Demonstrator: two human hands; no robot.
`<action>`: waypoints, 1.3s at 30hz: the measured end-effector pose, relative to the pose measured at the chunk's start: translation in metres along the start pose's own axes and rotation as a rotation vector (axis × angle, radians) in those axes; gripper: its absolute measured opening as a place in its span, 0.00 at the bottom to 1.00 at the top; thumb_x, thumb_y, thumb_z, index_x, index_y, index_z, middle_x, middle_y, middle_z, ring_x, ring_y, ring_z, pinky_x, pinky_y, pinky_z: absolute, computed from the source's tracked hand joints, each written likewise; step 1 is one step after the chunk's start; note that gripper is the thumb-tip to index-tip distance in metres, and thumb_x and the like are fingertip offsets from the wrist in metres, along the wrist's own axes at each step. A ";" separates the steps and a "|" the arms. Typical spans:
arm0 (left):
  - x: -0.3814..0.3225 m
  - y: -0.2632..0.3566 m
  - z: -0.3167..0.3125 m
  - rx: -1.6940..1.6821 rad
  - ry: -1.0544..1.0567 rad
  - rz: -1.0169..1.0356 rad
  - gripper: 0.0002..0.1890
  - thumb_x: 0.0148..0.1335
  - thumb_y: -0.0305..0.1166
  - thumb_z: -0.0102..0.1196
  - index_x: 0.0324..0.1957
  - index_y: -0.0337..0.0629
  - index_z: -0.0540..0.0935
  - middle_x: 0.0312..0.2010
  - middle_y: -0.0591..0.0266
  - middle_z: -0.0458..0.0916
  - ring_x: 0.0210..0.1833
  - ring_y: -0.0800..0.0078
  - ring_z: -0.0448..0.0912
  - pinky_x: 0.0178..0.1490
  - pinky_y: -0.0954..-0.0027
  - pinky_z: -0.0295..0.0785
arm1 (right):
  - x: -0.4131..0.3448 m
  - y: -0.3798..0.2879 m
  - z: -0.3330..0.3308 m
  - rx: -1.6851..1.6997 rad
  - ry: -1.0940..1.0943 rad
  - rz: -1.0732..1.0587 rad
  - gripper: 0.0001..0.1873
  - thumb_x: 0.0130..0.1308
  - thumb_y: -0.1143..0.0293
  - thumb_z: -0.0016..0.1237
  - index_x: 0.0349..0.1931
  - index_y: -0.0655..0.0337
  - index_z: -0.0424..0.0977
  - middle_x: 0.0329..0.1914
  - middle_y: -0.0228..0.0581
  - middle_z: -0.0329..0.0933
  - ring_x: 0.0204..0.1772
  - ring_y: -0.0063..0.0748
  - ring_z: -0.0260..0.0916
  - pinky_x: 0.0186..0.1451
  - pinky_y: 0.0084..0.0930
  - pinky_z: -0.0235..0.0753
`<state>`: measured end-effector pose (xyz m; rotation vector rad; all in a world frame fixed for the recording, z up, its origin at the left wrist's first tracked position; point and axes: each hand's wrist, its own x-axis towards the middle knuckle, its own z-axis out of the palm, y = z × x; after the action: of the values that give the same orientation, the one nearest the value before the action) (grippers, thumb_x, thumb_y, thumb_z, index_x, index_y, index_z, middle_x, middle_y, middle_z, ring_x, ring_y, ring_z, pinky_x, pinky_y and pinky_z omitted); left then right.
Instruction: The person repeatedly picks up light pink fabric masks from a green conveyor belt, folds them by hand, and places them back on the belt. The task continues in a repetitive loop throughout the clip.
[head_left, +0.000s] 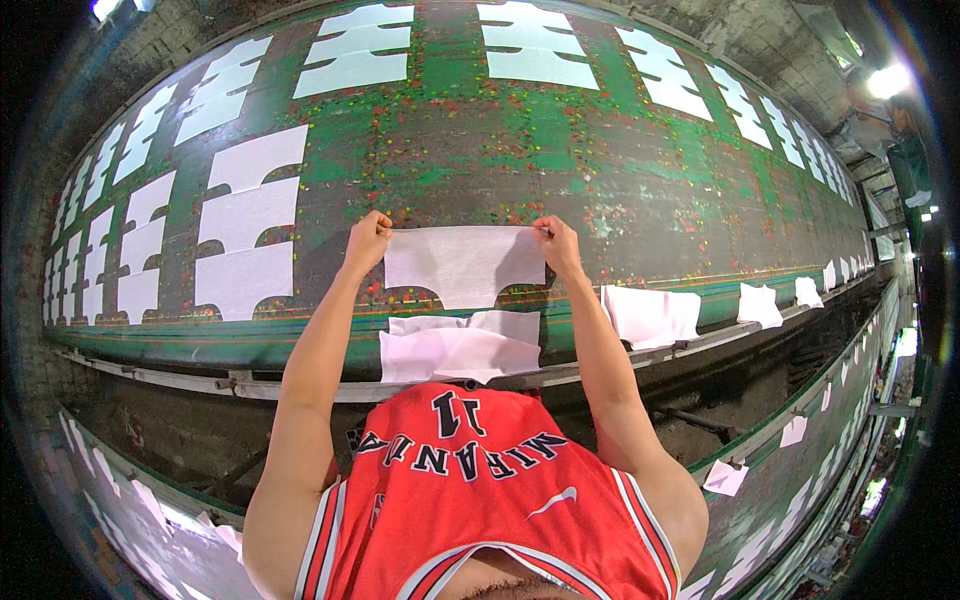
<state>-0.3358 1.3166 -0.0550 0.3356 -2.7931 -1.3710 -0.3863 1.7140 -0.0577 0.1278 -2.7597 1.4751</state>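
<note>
A white cut fabric piece (465, 259) is stretched between my two hands over the long green printing table (525, 172), close to its near edge. My left hand (369, 241) pinches the far left corner; my right hand (559, 244) pinches the far right corner. The piece narrows toward me, with a curved cutout at each side. Just nearer to me, more white fabric pieces (459, 352) lie over the table's near edge. To the left, a column of similar white pieces (247, 214) lies flat, their edges meeting or nearly so.
Rows of white pieces (534, 37) lie along the far side. Folded white fabric (651, 316) hangs over the near edge to the right, with smaller bundles (760, 305) beyond. A metal rail (180, 375) borders the table. Another table (817, 450) stands behind me.
</note>
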 end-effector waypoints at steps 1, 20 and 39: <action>0.000 0.001 0.000 -0.009 -0.006 -0.003 0.08 0.63 0.24 0.60 0.44 0.34 0.80 0.33 0.53 0.84 0.38 0.62 0.83 0.45 0.62 0.76 | 0.001 0.003 0.000 0.008 -0.008 0.010 0.09 0.64 0.74 0.59 0.43 0.63 0.80 0.33 0.45 0.85 0.35 0.33 0.80 0.40 0.29 0.77; -0.004 0.003 -0.006 0.014 -0.122 -0.060 0.13 0.67 0.25 0.55 0.53 0.35 0.78 0.39 0.54 0.84 0.41 0.65 0.81 0.49 0.64 0.75 | 0.018 0.002 -0.032 0.128 -0.329 0.198 0.18 0.69 0.73 0.54 0.58 0.63 0.72 0.43 0.48 0.81 0.42 0.41 0.82 0.44 0.36 0.83; -0.012 -0.015 0.005 -0.135 0.010 -0.180 0.14 0.61 0.19 0.50 0.50 0.35 0.75 0.34 0.51 0.84 0.41 0.57 0.84 0.48 0.60 0.76 | -0.021 -0.023 -0.028 -0.197 -0.403 -0.020 0.29 0.51 0.78 0.65 0.58 0.56 0.78 0.55 0.47 0.73 0.56 0.49 0.75 0.59 0.38 0.78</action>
<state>-0.3219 1.3143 -0.0689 0.5997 -2.7001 -1.5787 -0.3649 1.7265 -0.0240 0.5004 -3.1831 1.2831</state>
